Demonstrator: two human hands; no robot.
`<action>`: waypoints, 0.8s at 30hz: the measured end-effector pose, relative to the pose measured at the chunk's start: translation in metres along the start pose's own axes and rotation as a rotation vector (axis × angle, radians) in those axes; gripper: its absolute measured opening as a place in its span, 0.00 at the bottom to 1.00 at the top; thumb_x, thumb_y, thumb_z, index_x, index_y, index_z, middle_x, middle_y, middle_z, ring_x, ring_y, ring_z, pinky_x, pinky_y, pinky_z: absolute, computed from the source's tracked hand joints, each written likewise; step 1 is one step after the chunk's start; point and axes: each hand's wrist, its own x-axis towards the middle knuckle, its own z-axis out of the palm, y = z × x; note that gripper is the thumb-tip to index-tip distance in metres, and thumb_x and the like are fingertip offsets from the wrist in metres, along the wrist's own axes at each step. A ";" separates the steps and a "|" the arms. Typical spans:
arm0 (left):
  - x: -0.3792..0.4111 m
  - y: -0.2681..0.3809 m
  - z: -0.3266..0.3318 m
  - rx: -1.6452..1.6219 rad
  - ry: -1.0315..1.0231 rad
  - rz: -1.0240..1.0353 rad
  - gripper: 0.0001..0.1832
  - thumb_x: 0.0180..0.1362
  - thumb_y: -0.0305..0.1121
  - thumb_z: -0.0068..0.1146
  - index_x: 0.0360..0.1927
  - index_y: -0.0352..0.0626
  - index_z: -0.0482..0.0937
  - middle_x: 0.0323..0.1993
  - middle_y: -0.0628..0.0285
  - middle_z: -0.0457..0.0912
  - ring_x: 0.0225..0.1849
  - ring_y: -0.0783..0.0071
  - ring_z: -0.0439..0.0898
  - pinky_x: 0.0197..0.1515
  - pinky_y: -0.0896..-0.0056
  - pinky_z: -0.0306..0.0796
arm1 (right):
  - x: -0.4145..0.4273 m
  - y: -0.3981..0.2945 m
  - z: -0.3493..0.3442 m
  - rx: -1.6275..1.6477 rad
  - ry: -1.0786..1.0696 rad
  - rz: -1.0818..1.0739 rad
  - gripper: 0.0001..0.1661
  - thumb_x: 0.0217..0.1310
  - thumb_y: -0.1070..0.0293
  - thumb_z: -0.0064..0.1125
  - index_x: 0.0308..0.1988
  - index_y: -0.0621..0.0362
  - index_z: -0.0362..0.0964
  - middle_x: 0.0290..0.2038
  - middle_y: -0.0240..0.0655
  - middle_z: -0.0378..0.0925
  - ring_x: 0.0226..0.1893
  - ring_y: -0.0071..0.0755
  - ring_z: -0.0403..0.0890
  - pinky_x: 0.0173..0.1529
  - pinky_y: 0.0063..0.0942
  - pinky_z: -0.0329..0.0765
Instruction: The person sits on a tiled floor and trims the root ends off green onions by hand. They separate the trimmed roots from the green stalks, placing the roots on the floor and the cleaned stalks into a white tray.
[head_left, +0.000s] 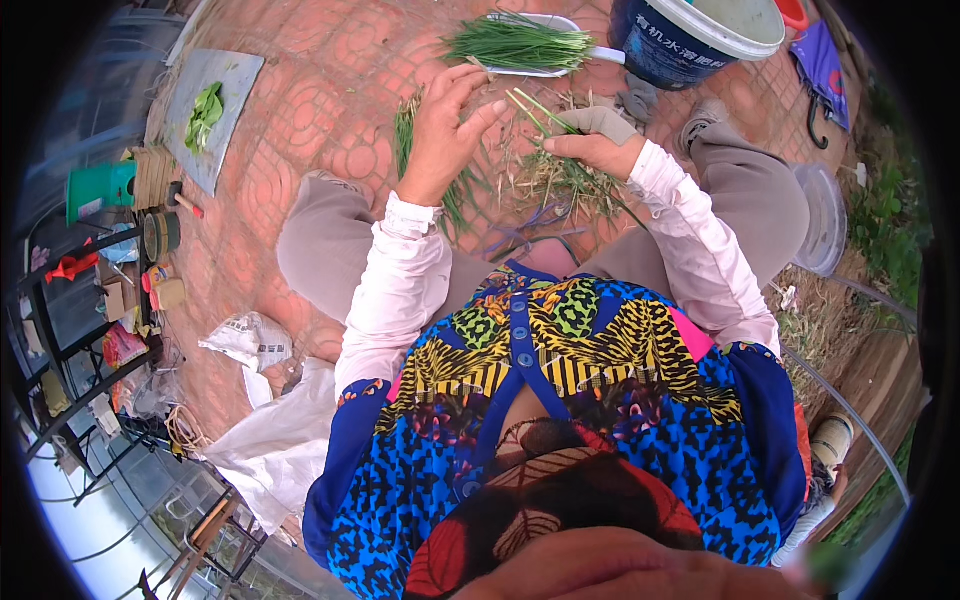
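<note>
A few long green chive stems (551, 120) are gripped in my right hand (596, 142), their pale ends pointing up and left. A grey-beige cloth or glove piece covers some of that hand's fingers. My left hand (450, 127) is raised beside it, fingers apart, its thumb just short of the stem ends. A dry scrap sits by its fingertips; I cannot tell whether they touch it. Under the left hand lies a loose bunch of chives (405, 139), partly hidden. Straw-like trimmings (570, 176) are heaped below the right hand. Ahead, a white scoop-like tray (559, 22) holds a pile of chives (525, 45).
A dark blue bucket (667, 45) with printed writing stands ahead right, near a purple umbrella (821, 75). Leafy greens (204, 116) rest on a grey board (236, 82) at left. A mallet (180, 199), cluttered shelving (56, 330) and white sacking (277, 442) line the left side.
</note>
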 end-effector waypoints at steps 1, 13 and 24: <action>0.002 0.002 0.000 0.047 -0.050 0.069 0.18 0.52 0.38 0.58 0.44 0.37 0.77 0.50 0.57 0.72 0.44 0.65 0.74 0.47 0.66 0.68 | 0.000 0.002 0.001 0.001 -0.034 0.006 0.16 0.54 0.64 0.58 0.41 0.60 0.77 0.32 0.30 0.79 0.35 0.20 0.75 0.41 0.22 0.71; -0.007 -0.001 0.007 -0.525 -0.223 -0.417 0.09 0.54 0.30 0.55 0.35 0.36 0.80 0.34 0.66 0.79 0.37 0.82 0.73 0.43 0.80 0.65 | -0.002 0.000 0.007 0.033 -0.175 0.076 0.11 0.55 0.63 0.57 0.37 0.56 0.76 0.20 0.17 0.68 0.18 0.10 0.61 0.20 0.15 0.54; -0.019 -0.033 0.023 0.441 -0.382 -0.182 0.16 0.55 0.42 0.53 0.32 0.36 0.79 0.31 0.50 0.78 0.35 0.48 0.76 0.38 0.54 0.69 | -0.001 0.005 -0.024 0.950 -0.353 -0.040 0.08 0.59 0.66 0.53 0.36 0.58 0.69 0.25 0.27 0.69 0.15 0.16 0.61 0.19 0.17 0.57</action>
